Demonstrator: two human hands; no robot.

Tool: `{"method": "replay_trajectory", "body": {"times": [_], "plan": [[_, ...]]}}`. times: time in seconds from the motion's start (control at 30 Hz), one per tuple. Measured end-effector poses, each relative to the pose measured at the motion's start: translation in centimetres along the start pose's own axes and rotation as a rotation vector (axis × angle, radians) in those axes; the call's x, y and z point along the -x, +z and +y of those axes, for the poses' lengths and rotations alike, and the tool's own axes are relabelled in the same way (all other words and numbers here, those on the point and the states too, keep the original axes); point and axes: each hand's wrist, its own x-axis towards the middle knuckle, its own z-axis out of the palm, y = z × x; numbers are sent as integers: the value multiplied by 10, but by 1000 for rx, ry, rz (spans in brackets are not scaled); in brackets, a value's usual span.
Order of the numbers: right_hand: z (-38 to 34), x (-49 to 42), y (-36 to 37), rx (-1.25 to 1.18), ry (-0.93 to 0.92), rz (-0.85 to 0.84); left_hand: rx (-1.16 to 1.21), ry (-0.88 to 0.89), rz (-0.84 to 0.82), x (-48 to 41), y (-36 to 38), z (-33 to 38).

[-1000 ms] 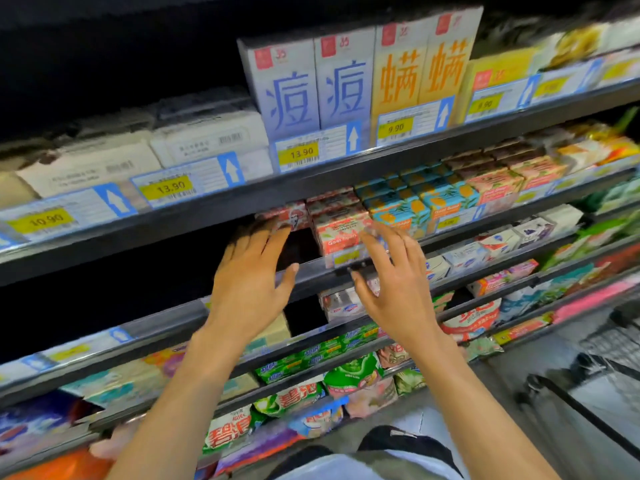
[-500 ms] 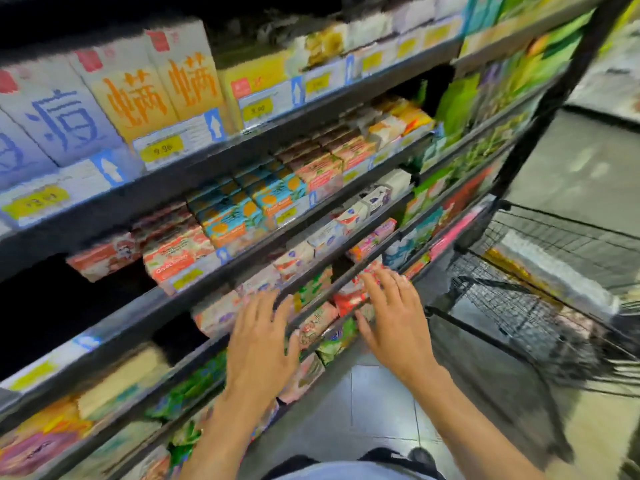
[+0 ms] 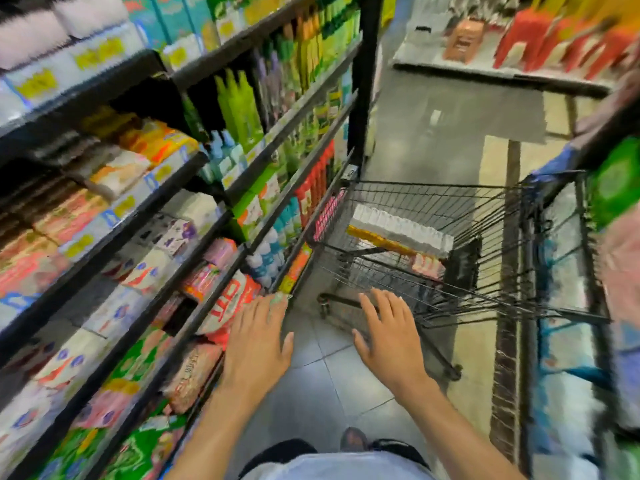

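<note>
Head view, now: shows the left hand (image 3: pixel 258 344) released, fingers straight and close together, holding nothing. Places it at the outer edge of the shelves (image 3: pixel 214 244), low down, fingertips just beside a red-and-white bag (image 3: pixel 235 306); cannot tell through the blur whether touching. Shows the right hand (image 3: pixel 389 341) likewise slack and empty, fingers splayed, over the floor tiles (image 3: pixel 332 386). Puts its fingertips against the near end of the shopping cart (image 3: pixel 491 220) in the picture, contact impossible to judge. Finds that cart in the aisle, right of the shelves and ahead of both hands, with a white pack (image 3: pixel 398 226) lying inside.

Against half a second ago: swung to the right, bringing the cart from the right edge to mid-frame and crowding the shelves to the left. Lower and nearer the cart for both hands, off the shelf fronts, with the same flat spread as before.

Against a second ago: no longer up at the shelf of small boxes.
</note>
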Motion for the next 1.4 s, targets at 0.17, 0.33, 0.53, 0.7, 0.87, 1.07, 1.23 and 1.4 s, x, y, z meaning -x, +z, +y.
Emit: {"method": "replay_trajectory", "body": {"times": [0.17,0.33,0.53,0.7,0.87,1.07,1.23,1.4], "plan": [[63,-7,-2,25,192,-58,13,110,-7,-73,10,53],[104,-24,0,29,367,-72,85,230,-29,-136,29,82],[151,-75,6,67,487,-65,107,312,-69,-224,59,103],[179,-122,12,49,587,-84,145,384,-137,-303,77,107],[206,-164,30,12,638,-84,151,406,-229,-372,105,107],[230,-199,52,-32,678,-124,146,449,-315,-420,127,117],[267,-218,77,-105,699,-182,107,452,-441,-444,154,140],[310,-236,95,-154,681,-202,92,487,-528,-467,186,174]]}}
